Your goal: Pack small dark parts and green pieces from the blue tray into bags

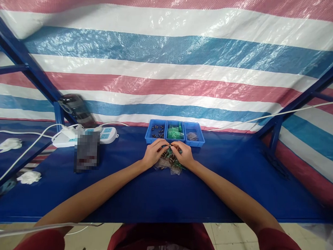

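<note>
My left hand (154,153) and my right hand (184,153) meet over a loose pile of small parts and clear plastic pieces (165,163). Fingers and thumbs of both are pinched together, tip to tip, around something tiny and dark that I cannot make out. Just beyond them stand three joined blue bins. Small brown-black metallic parts (157,135) lie scattered in the left bin (147,139). Green plastic pieces (175,132) fill much of the middle one, and flat clear pieces (192,136) lie in the right bin (195,144). My fingers partly hide the pile.
On the left of the blue table (142,197) are a white power strip (109,135) with cables, a blurred-out dark object (87,151) and crumpled white tissue (29,177). A dark cylindrical container (76,109) leans behind. Blue frame bars and a striped sheet (169,48) enclose the back.
</note>
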A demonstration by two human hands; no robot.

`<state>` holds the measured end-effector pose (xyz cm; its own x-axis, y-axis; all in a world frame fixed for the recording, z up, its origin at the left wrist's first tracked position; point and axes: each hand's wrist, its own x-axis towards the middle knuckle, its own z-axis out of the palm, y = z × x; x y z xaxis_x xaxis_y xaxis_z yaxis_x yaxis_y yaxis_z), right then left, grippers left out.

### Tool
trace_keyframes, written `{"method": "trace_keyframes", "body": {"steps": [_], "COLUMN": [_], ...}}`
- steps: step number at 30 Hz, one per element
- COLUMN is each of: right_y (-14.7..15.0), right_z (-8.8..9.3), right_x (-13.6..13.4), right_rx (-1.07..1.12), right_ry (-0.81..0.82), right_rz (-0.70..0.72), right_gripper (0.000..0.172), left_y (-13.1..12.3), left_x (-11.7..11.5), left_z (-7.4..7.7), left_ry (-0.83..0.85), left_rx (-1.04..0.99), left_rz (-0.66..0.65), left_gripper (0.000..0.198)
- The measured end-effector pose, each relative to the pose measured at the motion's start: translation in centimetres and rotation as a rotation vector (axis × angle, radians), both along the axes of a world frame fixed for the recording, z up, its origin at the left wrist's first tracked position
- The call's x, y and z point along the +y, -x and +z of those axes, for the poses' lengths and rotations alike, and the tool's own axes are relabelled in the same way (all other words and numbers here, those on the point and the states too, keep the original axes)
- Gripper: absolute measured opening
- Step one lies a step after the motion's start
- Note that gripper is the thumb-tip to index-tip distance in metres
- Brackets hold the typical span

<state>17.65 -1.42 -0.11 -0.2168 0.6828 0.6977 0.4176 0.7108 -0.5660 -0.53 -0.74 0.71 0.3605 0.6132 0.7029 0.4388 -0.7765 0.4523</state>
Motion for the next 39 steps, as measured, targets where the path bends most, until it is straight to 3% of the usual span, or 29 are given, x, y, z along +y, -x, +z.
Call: {"method": "trace_keyframes", "body": {"steps": [13,18,27,39], "right_y": [-0.1,-0.1,-0.1,-0.4], "right_z": [-0.1,-0.2,0.1,-0.2], "right_x": [0.0,0.1,0.1,0.1], "right_rx": [0.002,0.011,-0.007,-0.009], "right_ry": [0.017,0.008,0.001,0.019], "right_rz": [0.020,0.041,0.020,-0.027], "right_gripper": [0.025,0.023,0.024,0.026], "left_y": [0.0,0.2,0.1,-0.3], "left_x": [-0.6,-0.8,-0.5,-0.4], "left_z": [0.9,1.4,1.1,0.6], "left_ry": [0.063,0.098,0.066,0.137], "left_rx": [0.002,0.009,0.030,-0.030], "left_rz": [0.024,0.002,-0.011,0.107], "left_gripper": [0.017,0.028,0.027,0.024]}}
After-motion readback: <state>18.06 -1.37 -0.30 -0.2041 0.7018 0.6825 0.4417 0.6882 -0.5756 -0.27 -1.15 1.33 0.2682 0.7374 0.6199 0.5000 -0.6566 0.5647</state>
